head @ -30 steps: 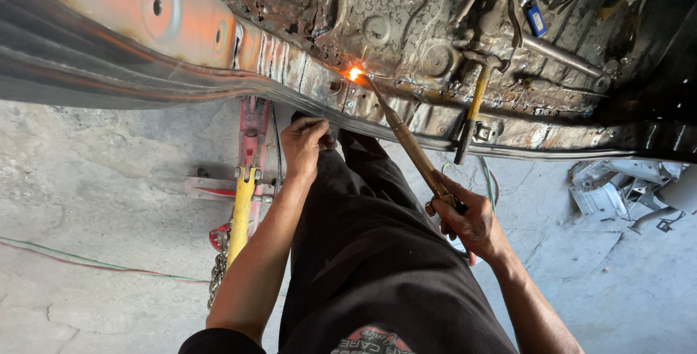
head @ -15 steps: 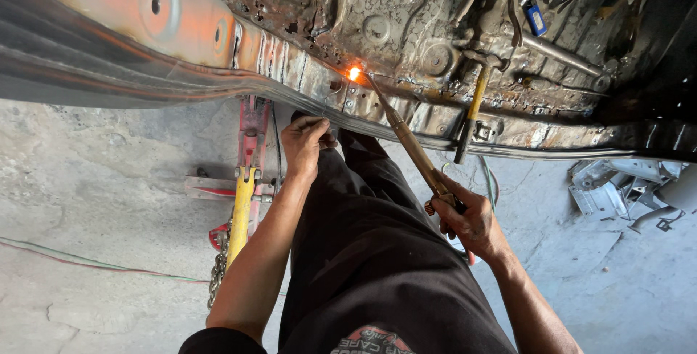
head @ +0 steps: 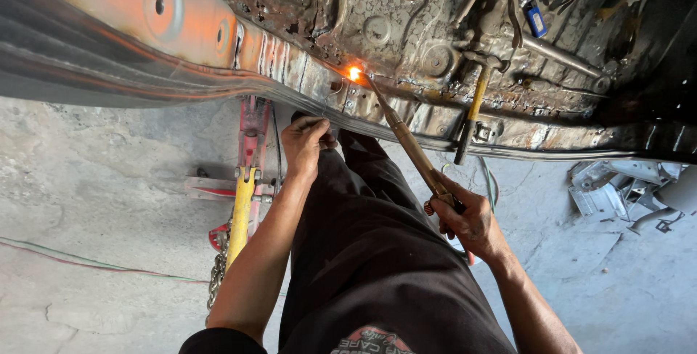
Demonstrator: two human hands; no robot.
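My right hand [head: 470, 220] grips the handle of a brass gas torch [head: 408, 143]. The torch slants up and to the left, and its bright flame [head: 354, 73] burns against the rusty sill of a car body [head: 218, 42]. My left hand [head: 305, 143] is closed around the dark lower edge of that sill, just left of the flame. My black trousers [head: 370, 252] fill the lower middle of the view.
A yellow-handled hammer [head: 475, 100] leans on the car floor right of the torch. A red and yellow jack tool [head: 243, 194] with a chain lies on the concrete floor [head: 94, 201]. Scrap metal pieces [head: 617, 187] lie at right, thin wires [head: 87, 263] at left.
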